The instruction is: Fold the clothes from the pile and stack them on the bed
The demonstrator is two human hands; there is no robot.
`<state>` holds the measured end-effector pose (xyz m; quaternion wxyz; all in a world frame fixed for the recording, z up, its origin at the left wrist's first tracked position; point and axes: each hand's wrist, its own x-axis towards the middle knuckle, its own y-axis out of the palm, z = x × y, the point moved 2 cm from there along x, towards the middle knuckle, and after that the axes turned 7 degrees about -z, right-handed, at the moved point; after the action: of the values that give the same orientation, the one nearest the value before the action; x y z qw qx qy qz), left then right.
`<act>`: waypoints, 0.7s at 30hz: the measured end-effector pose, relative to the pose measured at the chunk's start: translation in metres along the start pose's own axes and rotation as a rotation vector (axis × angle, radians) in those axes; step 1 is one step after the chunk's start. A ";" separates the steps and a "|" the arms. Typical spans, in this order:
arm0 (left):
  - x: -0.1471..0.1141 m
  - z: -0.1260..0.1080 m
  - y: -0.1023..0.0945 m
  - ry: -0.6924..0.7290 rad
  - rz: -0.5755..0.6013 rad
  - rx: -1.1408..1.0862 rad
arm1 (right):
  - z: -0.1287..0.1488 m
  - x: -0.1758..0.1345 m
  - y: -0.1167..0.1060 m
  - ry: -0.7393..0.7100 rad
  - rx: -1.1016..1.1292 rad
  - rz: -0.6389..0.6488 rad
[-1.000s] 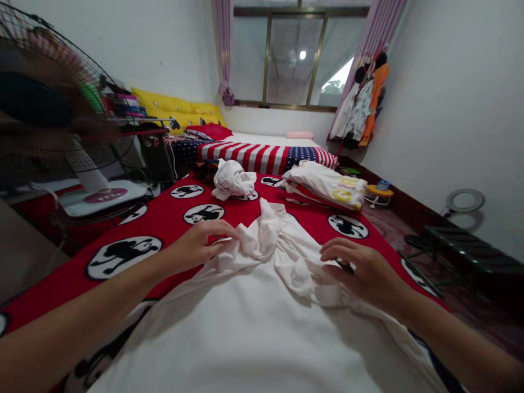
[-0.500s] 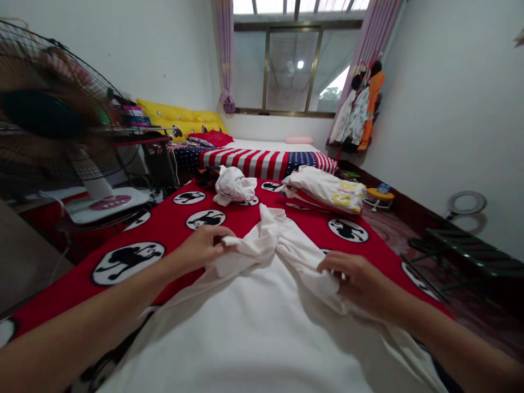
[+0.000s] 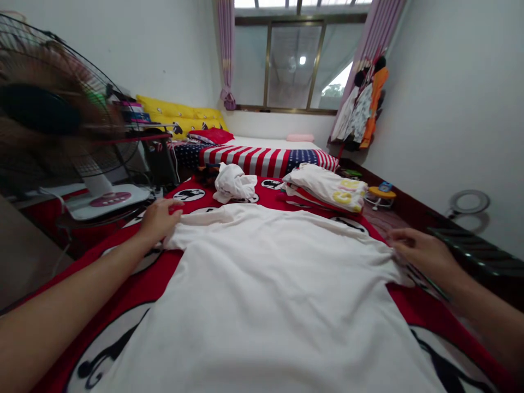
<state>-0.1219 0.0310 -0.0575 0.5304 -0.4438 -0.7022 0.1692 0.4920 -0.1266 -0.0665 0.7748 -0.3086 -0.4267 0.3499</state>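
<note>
A white T-shirt (image 3: 278, 284) lies spread out in front of me, its sleeves pulled out to both sides and soft wrinkles across its body. At the left sleeve's end, my left hand (image 3: 161, 219) is closed on the fabric. My right hand (image 3: 421, 254) pinches the right sleeve near its outer edge. Under the shirt is a red cloth (image 3: 164, 295) with black-and-white round figures. Beyond the collar sit a crumpled white garment (image 3: 234, 184) and, to its right, a stack of folded clothes (image 3: 325, 188) with yellow lettering on top.
A fan (image 3: 45, 109) stands at the left, its blades blurred. A bed with a striped cover (image 3: 245, 162) is at the back under the window. On the right are a small yellow stool (image 3: 381, 193), a dark slatted bench (image 3: 478, 262) and hanging clothes (image 3: 362, 117).
Both hands have moved apart, left hand leftward and right hand rightward. The bunched upper part of the T-shirt is now opened out wide, with the sleeves extended.
</note>
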 end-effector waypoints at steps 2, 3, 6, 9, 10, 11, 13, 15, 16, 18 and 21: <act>0.000 -0.042 0.014 0.178 0.057 -0.109 | 0.047 0.006 0.016 -0.082 -0.009 0.052; -0.001 -0.064 0.023 0.230 0.142 -0.173 | 0.067 0.010 0.028 -0.115 -0.001 0.104; -0.006 -0.115 0.054 0.344 0.300 -0.215 | 0.107 0.024 0.066 -0.129 -0.006 0.171; 0.001 -0.133 0.080 0.210 0.296 -0.043 | 0.114 0.039 0.096 0.049 -0.037 0.197; 0.005 -0.132 0.087 0.128 0.292 -0.003 | 0.112 0.042 0.103 0.115 -0.014 0.214; 0.010 -0.130 0.092 0.055 0.293 0.015 | 0.110 0.045 0.108 0.175 0.043 0.235; 0.020 -0.123 0.101 -0.031 0.309 -0.007 | 0.106 0.049 0.113 0.259 0.208 0.276; 0.027 -0.117 0.105 -0.046 0.314 -0.057 | 0.106 0.053 0.114 0.314 0.348 0.294; 0.029 -0.115 0.105 -0.050 0.308 -0.075 | 0.107 0.056 0.113 0.335 0.390 0.286; 0.036 -0.112 0.102 -0.062 0.250 -0.117 | 0.110 0.064 0.112 0.361 0.434 0.240; 0.051 -0.114 0.093 -0.041 0.077 -0.181 | 0.115 0.083 0.113 0.389 0.512 0.124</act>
<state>0.0192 0.0960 -0.0498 0.4669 -0.5130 -0.7076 0.1345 0.3921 0.0251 -0.0664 0.8715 -0.1900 -0.1495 0.4268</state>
